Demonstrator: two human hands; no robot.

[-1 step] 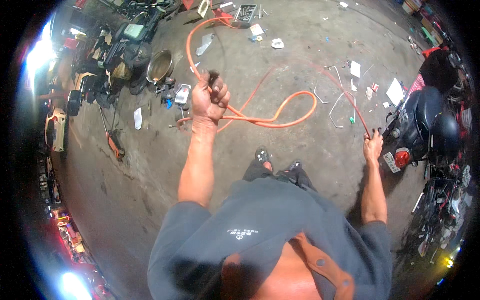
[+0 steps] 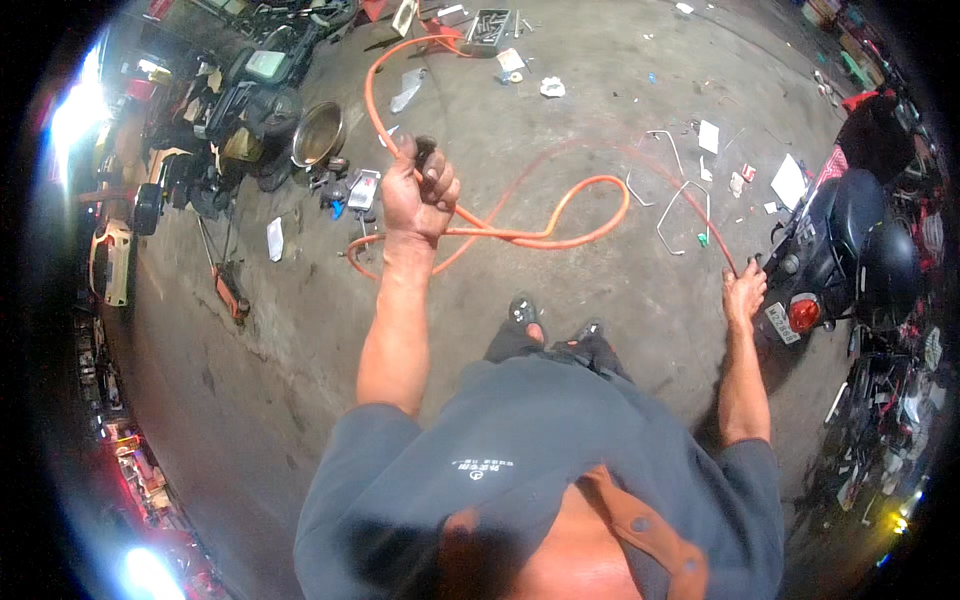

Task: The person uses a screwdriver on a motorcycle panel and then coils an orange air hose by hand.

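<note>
An orange hose (image 2: 510,236) runs from the far upper left, through my raised left hand (image 2: 418,195), and on into loops in front of me. My left fingers are curled round it in a fist. Out to the right, the low-held right hand (image 2: 744,292) grips another stretch of the same hose, which arcs thin and blurred between the two hands. One bend folds back on itself in the middle; a smaller loop hangs beside my left wrist. Whatever lies past my right fingers is hard to make out.
Right of my right hand stands a black motorcycle (image 2: 850,230) with a red tail light. Bent metal rods (image 2: 682,215) and paper scraps litter the floor. A round metal basin (image 2: 320,134), a tool tray (image 2: 489,30) and an orange floor jack (image 2: 231,297) lie left and ahead.
The hose has swung slightly: its blurred arc sits a little lower, and the small loop by my left wrist has widened leftward. Both hands keep their grip and have barely moved.
</note>
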